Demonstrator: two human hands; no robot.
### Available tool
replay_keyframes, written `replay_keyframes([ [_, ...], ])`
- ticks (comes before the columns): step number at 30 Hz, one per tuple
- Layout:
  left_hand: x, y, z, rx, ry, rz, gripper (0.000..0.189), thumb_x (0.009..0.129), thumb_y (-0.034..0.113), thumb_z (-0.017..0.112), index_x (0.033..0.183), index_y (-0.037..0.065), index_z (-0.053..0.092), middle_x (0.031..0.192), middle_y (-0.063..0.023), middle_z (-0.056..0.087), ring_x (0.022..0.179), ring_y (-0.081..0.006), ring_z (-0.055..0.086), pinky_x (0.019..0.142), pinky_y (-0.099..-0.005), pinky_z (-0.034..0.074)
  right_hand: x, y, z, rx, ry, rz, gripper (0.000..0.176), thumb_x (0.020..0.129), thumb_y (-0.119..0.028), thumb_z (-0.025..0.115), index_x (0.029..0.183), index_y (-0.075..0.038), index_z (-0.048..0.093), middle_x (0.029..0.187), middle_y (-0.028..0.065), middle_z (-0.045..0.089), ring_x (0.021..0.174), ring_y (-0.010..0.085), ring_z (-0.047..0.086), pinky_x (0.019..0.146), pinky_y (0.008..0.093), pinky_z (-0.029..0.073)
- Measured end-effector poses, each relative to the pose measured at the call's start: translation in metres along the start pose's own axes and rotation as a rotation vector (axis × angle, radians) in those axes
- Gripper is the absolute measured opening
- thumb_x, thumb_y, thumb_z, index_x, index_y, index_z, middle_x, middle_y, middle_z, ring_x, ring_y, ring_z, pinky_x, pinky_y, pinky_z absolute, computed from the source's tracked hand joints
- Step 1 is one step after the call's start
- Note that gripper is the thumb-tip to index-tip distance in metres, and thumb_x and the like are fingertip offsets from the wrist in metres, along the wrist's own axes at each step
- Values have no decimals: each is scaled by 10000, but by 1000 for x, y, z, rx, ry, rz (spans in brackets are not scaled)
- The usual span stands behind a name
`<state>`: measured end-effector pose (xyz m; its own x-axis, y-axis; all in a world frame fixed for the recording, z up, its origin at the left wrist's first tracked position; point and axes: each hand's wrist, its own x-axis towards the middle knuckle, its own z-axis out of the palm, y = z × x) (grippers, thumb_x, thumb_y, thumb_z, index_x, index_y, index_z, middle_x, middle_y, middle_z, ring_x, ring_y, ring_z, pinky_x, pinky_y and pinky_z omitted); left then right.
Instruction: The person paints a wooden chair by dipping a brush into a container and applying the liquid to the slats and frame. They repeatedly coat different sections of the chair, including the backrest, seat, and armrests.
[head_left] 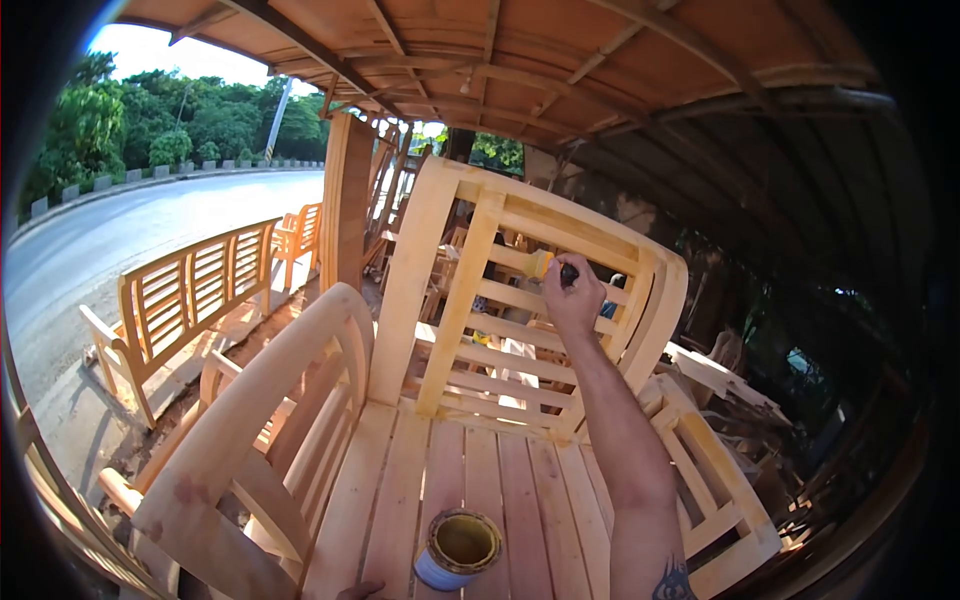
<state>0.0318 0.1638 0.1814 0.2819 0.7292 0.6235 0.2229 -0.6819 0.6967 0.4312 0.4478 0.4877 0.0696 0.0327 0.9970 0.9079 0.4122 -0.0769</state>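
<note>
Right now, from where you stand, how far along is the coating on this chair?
Partway, it seems. The back's inner upright and top rail look yellower, as if coated. The right hand has the brush at an upper slat. Probably left: the paler lower slats, the left armrest and the pinkish seat boards. The can has liquid in it.

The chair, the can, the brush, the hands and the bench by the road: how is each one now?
Chair: upright.
Can: open, standing on the seat, something liquid-looking inside.
Brush: held up at the chair's back.
Right hand: closed on the brush.
Left hand: mostly out of view.
Bench: standing upright.
</note>
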Motion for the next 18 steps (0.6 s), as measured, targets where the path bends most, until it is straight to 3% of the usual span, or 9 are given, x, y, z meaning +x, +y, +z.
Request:
replay_keyframes([
  [4, 1, 4, 0, 0, -5, -26, 287, 911, 113, 679, 1176, 19, 620, 1306, -269, 561, 1211, -439, 568, 1020, -482, 492, -4, -26, 11, 259, 28, -118, 107, 924, -132, 715, 969, -39, 686, 809, 101, 702, 639, 144, 638, 624, 281, 523],
  [8, 3, 10, -3, 11, 7, -29, 296, 896, 108, 687, 1172, 22, 622, 1296, -267, 572, 1205, -439, 573, 1016, -481, 495, -9, -12, 12, 230, -101, 233, 127, 931, -128, 712, 981, -13, 691, 811, 92, 705, 678, 109, 640, 646, 264, 523],
  [9, 2, 6, -2, 10, 6, -15, 300, 890, 105, 690, 1170, 22, 622, 1294, -267, 574, 1203, -440, 574, 1017, -480, 495, -8, -10, 3, 116, -98, 238, 134, 929, -128, 714, 987, -10, 692, 795, 75, 698, 684, 88, 624, 633, 256, 516],
  [13, 1, 0, 2, 18, 18, 13, 315, 870, 93, 689, 1166, 14, 619, 1290, -269, 578, 1197, -440, 580, 1020, -481, 492, -7, -22, 10, 236, 37, -14, 128, 933, -138, 715, 982, -20, 702, 757, 51, 683, 640, 61, 580, 563, 238, 477],
  [17, 1, 7, -1, 7, 11, -1, 304, 866, 85, 679, 1154, 6, 623, 1290, -271, 577, 1195, -440, 581, 1022, -486, 491, -13, -4, 21, 317, -141, 376, 128, 931, -140, 717, 989, -27, 709, 762, 48, 688, 624, 64, 586, 560, 238, 477],
  [18, 2, 7, -2, 6, 12, 2, 302, 864, 82, 677, 1151, 5, 624, 1290, -271, 577, 1193, -439, 581, 1022, -487, 491, -10, 4, 15, 232, -92, 317, 127, 931, -141, 717, 988, -28, 711, 754, 41, 685, 628, 58, 579, 559, 237, 475],
])
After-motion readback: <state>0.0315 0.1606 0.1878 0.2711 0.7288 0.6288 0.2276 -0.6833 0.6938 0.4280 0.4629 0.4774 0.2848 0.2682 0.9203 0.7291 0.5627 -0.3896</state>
